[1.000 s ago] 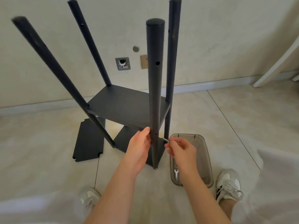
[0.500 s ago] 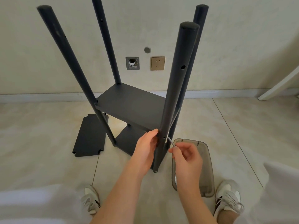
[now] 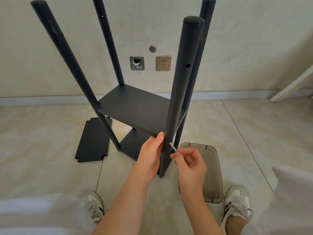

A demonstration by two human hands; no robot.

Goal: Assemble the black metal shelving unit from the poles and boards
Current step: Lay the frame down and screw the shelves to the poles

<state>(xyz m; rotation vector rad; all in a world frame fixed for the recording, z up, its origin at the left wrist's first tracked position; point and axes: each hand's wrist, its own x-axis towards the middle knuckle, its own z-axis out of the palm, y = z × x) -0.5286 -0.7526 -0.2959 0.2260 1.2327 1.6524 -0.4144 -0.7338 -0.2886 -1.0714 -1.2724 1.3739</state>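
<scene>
The black shelving unit stands on the floor with several upright poles and two boards fitted, the upper board (image 3: 135, 109) above the lower board (image 3: 132, 143). My left hand (image 3: 150, 153) grips the near pole (image 3: 179, 92) at the upper board's front corner. My right hand (image 3: 191, 161) pinches a thin silver hex key (image 3: 173, 147), whose tip sits in a hole in that pole. A loose black board (image 3: 93, 139) lies flat on the floor to the left.
A grey translucent plastic tray (image 3: 211, 173) lies on the floor by my right hand. My two shoes (image 3: 237, 204) are at the bottom. The wall behind holds a socket (image 3: 163, 63) and an open box; a white slanted board (image 3: 291, 85) leans at right.
The view has shifted, so the unit now appears more to the right and tilted. Both hands stay at the near pole; the right hand has turned slightly with the key.
</scene>
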